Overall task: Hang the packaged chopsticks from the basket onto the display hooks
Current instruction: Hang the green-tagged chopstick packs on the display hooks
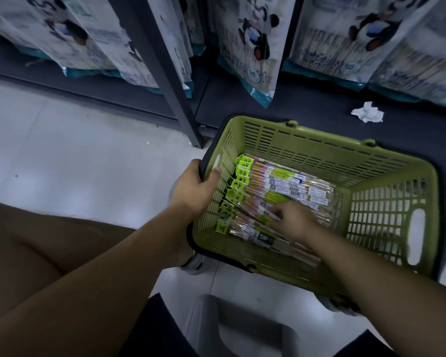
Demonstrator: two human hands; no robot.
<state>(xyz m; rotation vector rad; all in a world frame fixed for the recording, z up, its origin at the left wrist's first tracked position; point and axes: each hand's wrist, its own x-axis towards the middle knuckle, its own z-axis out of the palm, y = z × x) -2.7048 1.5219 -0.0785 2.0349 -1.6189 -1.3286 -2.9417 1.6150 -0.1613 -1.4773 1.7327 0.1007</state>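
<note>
A green plastic basket sits on the floor in front of me, against a dark shelf base. Inside lie several clear packs of chopsticks with yellow-green hang tabs pointing left. My left hand grips the basket's left rim, thumb inside the wall. My right hand reaches down into the basket, fingers bent on the packs near the front; whether it holds one is unclear. No display hooks are visible.
Large panda-printed bags hang above the dark shelf base. A dark upright post stands left of the basket. A crumpled white tissue lies on the base. A grey stool sits between my knees on the pale floor.
</note>
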